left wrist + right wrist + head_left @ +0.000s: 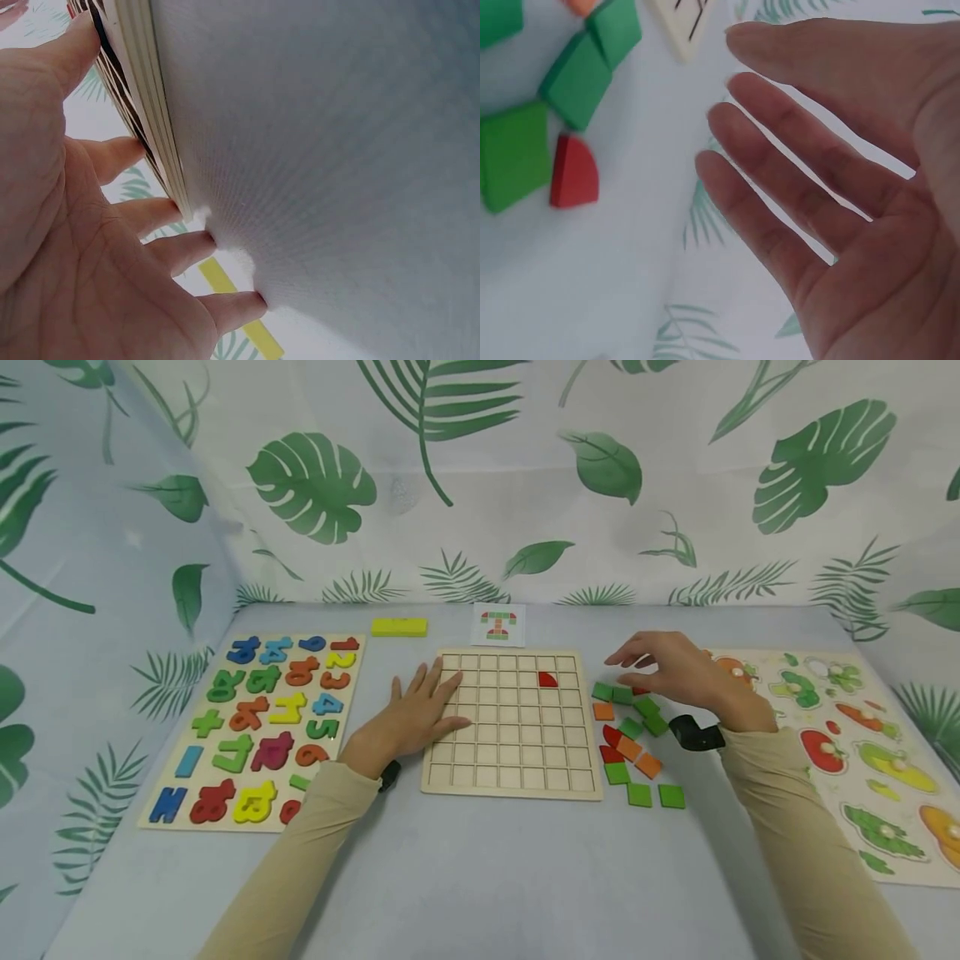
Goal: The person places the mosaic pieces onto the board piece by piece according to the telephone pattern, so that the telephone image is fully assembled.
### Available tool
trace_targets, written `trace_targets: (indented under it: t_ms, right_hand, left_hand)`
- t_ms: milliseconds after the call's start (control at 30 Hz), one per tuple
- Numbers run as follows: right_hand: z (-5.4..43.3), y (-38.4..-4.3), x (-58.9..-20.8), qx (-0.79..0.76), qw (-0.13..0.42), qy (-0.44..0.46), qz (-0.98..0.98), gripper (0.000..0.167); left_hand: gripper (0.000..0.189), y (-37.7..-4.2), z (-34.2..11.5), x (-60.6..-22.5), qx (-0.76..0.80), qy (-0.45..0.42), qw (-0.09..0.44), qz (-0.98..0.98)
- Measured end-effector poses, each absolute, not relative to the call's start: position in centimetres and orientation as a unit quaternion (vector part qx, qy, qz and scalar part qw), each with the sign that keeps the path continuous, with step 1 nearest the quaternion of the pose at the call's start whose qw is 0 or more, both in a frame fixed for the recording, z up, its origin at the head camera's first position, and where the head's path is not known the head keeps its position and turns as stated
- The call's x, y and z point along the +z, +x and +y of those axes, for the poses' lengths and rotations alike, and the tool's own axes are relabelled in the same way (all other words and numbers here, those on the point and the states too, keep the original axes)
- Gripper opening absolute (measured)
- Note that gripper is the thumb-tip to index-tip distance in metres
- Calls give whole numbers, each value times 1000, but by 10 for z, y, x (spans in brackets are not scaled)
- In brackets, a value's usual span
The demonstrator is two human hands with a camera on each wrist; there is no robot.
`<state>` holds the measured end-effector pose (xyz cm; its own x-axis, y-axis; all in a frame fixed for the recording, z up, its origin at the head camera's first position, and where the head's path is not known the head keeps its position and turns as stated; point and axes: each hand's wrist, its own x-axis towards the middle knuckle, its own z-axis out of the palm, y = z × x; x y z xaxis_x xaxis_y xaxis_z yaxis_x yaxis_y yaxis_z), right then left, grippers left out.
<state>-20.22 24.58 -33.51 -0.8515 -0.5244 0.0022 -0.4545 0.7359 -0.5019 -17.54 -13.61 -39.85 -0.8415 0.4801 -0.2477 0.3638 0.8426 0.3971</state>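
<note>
A wooden grid board lies in the middle of the table, with one red quarter-circle piece in a cell of its upper right part. My left hand rests at the board's left edge, fingers spread; in the left wrist view its thumb and some fingertips touch the board's side. My right hand hovers above the loose pieces right of the board, fingers extended and nothing held. Below it lie green squares, orange squares and red quarter-circles. The right wrist view shows a red quarter-circle beside green squares.
A pattern card stands behind the board, with a yellow block to its left. At the left lies a number puzzle board; a vegetable puzzle board lies at the right, partly behind my right arm. A leaf-printed curtain closes off the back.
</note>
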Motion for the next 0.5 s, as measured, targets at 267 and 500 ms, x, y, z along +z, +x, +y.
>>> trace_targets:
  t_ms: [267,500]
  right_hand:
    - [256,-201,-346,-241,107,-259,929,27]
    - [255,-206,-356,-232,116,-273,926,28]
  left_hand:
    - [80,-175,-136,-399,164,224,167,946]
    - [79,-175,-136,-399,165,228,165,945]
